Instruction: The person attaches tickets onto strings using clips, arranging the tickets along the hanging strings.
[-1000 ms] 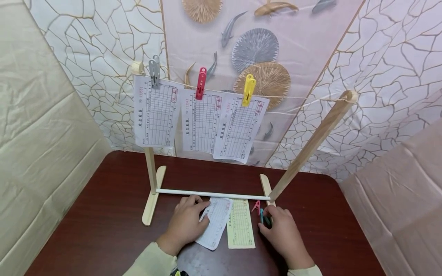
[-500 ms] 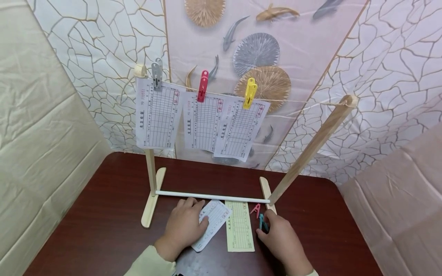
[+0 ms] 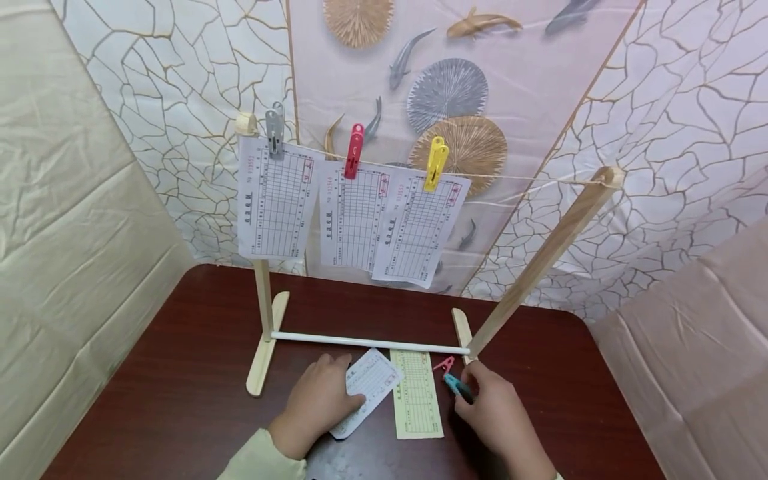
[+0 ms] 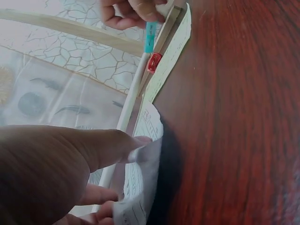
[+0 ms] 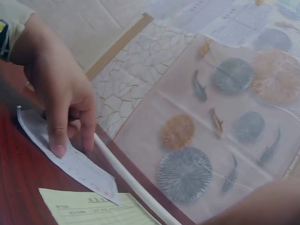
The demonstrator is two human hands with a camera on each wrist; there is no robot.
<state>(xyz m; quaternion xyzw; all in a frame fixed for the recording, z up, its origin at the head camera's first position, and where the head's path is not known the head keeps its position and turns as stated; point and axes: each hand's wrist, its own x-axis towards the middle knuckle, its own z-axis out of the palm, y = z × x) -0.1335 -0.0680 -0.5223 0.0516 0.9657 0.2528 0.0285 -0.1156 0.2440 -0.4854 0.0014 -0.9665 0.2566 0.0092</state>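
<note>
My left hand (image 3: 318,403) pinches a white printed form slip (image 3: 373,380) along its left side. In the left wrist view the thumb lies over the slip (image 4: 136,180), which bows up from the table, with fingers at its far edge. A teal clothespin (image 3: 456,385) is held between the thumb and fingers of my right hand (image 3: 495,410), its free end pointing toward the pink clothespin (image 3: 446,364) lying on the table. Between the hands a pale yellow form slip (image 3: 418,400) lies flat, close beside the white one.
Behind the hands stands a wooden rack with a right post (image 3: 546,260), white crossbar (image 3: 372,343) and string (image 3: 522,178). Three white slips hang there from grey (image 3: 275,132), red (image 3: 354,152) and yellow (image 3: 436,163) clothespins. Fabric screens (image 3: 678,320) flank the brown table (image 3: 156,387).
The white slip has turned clockwise under my left hand, its top swinging right. My right hand has taken the teal clothespin, which has tilted from upright to slanting up-left.
</note>
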